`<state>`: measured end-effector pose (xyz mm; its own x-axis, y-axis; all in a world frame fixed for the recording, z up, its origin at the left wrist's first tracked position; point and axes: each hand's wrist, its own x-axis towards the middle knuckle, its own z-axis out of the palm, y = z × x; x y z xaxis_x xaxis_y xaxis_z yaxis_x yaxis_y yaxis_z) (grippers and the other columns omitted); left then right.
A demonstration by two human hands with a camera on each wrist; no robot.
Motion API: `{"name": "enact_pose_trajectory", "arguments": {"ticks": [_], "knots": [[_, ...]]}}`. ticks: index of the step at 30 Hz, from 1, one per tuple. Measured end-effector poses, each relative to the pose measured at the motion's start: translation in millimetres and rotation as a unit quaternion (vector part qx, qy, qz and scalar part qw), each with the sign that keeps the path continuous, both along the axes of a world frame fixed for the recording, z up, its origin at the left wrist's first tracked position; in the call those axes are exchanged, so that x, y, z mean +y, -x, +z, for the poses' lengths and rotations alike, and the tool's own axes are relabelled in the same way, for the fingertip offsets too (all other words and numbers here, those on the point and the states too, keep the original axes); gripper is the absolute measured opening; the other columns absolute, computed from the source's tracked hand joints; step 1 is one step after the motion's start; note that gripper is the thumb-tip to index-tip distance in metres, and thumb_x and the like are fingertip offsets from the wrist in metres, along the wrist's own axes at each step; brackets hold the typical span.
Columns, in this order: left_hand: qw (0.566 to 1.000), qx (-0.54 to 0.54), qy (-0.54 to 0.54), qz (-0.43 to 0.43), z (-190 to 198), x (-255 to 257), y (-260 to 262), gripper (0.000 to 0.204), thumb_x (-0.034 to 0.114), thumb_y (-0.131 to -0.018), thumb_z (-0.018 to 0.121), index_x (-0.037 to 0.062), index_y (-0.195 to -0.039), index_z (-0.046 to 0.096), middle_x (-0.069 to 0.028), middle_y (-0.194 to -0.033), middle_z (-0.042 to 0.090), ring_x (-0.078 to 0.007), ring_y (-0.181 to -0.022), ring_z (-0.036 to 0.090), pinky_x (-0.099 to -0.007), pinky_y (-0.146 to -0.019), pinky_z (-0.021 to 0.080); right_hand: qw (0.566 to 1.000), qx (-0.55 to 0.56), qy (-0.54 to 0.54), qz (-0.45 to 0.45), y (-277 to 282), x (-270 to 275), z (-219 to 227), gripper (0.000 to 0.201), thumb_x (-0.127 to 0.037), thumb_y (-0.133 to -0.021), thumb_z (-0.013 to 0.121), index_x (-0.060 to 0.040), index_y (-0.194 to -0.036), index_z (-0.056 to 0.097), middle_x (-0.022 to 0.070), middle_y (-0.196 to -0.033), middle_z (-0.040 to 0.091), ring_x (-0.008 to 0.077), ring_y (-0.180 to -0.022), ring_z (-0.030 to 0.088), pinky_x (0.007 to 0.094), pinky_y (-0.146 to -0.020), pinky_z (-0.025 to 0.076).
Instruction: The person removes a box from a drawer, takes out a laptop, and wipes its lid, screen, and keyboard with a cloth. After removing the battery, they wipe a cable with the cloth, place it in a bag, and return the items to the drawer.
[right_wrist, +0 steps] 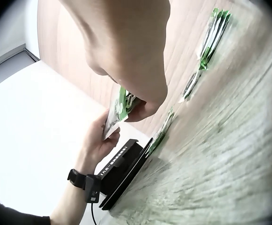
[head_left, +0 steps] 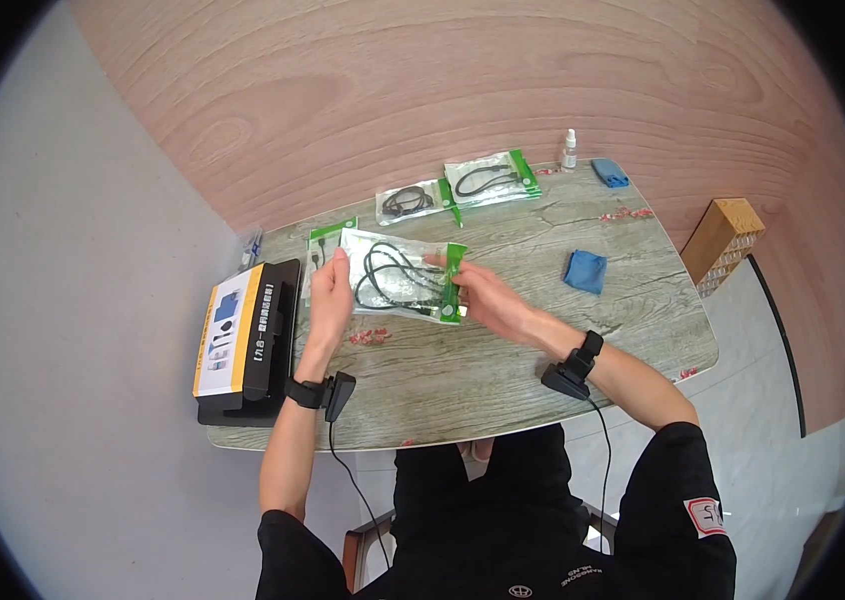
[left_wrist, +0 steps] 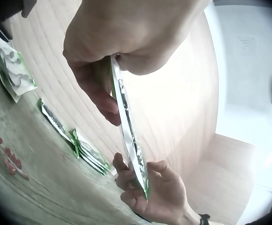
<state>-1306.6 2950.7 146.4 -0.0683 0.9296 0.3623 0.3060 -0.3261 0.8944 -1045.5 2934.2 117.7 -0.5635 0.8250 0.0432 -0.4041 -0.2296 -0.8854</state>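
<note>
A clear bag (head_left: 398,275) with a green edge, holding a coiled black cable, is held up over the table between both hands. My left hand (head_left: 331,300) pinches its left edge, thumb on the front. At the green end my right hand (head_left: 493,300) grips the bag, fingers partly behind it. The left wrist view shows the bag (left_wrist: 129,126) edge-on, the left hand (left_wrist: 122,37) at one end and the right hand (left_wrist: 159,192) at the other. In the right wrist view the right hand (right_wrist: 131,56) hides part of the bag (right_wrist: 115,115).
Another green-edged bag (head_left: 328,240) lies behind the held one. Further back are bagged cables (head_left: 408,202), a stack of bags (head_left: 491,180), a spray bottle (head_left: 570,150) and a blue cloth (head_left: 611,173). A second cloth (head_left: 586,271) lies at right, a black box (head_left: 248,340) at left.
</note>
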Motion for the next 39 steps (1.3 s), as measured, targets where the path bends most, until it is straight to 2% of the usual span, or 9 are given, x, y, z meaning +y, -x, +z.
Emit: {"name": "enact_pose_trajectory", "arguments": {"ticks": [3,6,12,15,23,29,32,35,39], "knots": [[1.0,-0.026,-0.008,-0.008,-6.4,4.5,-0.7,0.049,0.033,-0.111,0.043,0.0043,-0.071,0.047,0.0095,-0.067,0.038,-0.0045,-0.064,0.03,-0.0283,-0.055,0.026,0.994,0.04,-0.013,0.104,-8.9,12.4,-6.4,0.047,-0.014,-0.107,0.04,-0.0028,-0.153,0.039,0.0079,-0.15,0.047,0.016,-0.131,0.049,0.035,-0.111,0.042],[1.0,0.0,-0.017,-0.015,-7.9,7.4,8.2,0.05,0.033,-0.111,0.043,0.005,-0.071,0.048,0.0099,-0.066,0.037,-0.0038,-0.064,0.029,-0.0275,-0.055,0.025,0.995,-0.042,-0.038,0.086,-12.5,3.1,8.7,0.049,-0.012,-0.105,0.046,-0.006,-0.153,0.04,0.0052,-0.143,0.051,0.0131,-0.116,0.056,0.0319,-0.105,0.047],[1.0,0.013,-0.018,-0.022,-1.8,1.7,-1.2,0.05,0.033,-0.111,0.043,0.0059,-0.069,0.047,0.0104,-0.064,0.035,-0.0034,-0.062,0.027,-0.0276,-0.053,0.023,0.964,-0.195,-0.16,0.08,-16.2,14.9,-1.6,0.043,-0.019,-0.103,0.061,-0.0018,-0.14,0.052,0.0025,-0.102,0.065,0.008,-0.088,0.06,0.0283,-0.077,0.053],[0.999,0.019,-0.016,-0.025,-0.9,0.1,-5.9,0.05,0.033,-0.111,0.043,0.0056,-0.07,0.047,0.0105,-0.064,0.035,-0.0034,-0.061,0.027,-0.0276,-0.053,0.023,0.97,-0.173,-0.173,0.013,-3.4,13.2,-20.1,0.039,-0.025,-0.099,0.068,-0.0003,-0.127,0.058,-0.0042,-0.077,0.058,0.0046,-0.068,0.054,0.0255,-0.058,0.048],[1.0,0.017,0.01,-0.023,-26.9,19.0,16.6,0.048,0.034,-0.111,0.042,0.0019,-0.08,0.061,0.0078,-0.069,0.049,-0.0033,-0.066,0.037,-0.0252,-0.058,0.032,0.964,-0.227,-0.132,0.039,-0.4,13.4,-18.2,0.02,-0.024,-0.103,0.063,-0.0036,-0.105,0.066,-0.0035,-0.08,0.061,0.0048,-0.069,0.054,0.0217,-0.059,0.045],[0.983,-0.041,0.178,0.011,-39.8,19.1,53.1,0.051,0.037,-0.11,0.044,-0.0032,-0.097,0.071,0.002,-0.083,0.065,-0.0049,-0.076,0.052,-0.0263,-0.07,0.044,0.947,-0.302,-0.092,0.063,-33.7,27.1,-6.4,0.025,-0.026,-0.104,0.058,-0.0022,-0.101,0.064,0.0016,-0.082,0.065,0.0062,-0.065,0.052,0.0243,-0.056,0.043],[0.987,-0.019,0.16,0.025,-57.9,25.4,61.9,0.053,0.039,-0.11,0.041,0.0016,-0.083,0.068,-0.0004,-0.062,0.059,-0.0098,-0.047,0.051,-0.0274,-0.04,0.035,0.927,-0.353,-0.099,0.076,-46.5,33.1,-4.6,0.024,-0.025,-0.105,0.057,-0.0027,-0.097,0.064,0.0021,-0.081,0.066,0.0059,-0.061,0.049,0.0244,-0.054,0.041],[0.974,0.071,0.202,0.073,-63.0,27.0,79.7,0.053,0.037,-0.109,0.044,-0.0078,-0.096,0.069,-0.0032,-0.074,0.065,-0.0073,-0.071,0.055,-0.0295,-0.067,0.046,0.9,-0.411,-0.125,0.076,-65.5,40.9,-4.0,0.026,-0.026,-0.105,0.057,-0.0028,-0.095,0.063,0.0017,-0.079,0.065,0.006,-0.059,0.047,0.0245,-0.053,0.04],[0.952,0.212,0.153,0.162,-55.0,16.9,84.5,0.047,0.033,-0.106,0.049,-0.0093,-0.094,0.066,-0.012,-0.072,0.065,-0.026,-0.066,0.061,-0.043,-0.07,0.05,0.885,-0.438,-0.143,0.06,-91.5,45.3,3.0,0.027,-0.027,-0.105,0.056,-0.0034,-0.094,0.062,0.0008,-0.076,0.064,0.0061,-0.06,0.047,0.0251,-0.054,0.041]]}}
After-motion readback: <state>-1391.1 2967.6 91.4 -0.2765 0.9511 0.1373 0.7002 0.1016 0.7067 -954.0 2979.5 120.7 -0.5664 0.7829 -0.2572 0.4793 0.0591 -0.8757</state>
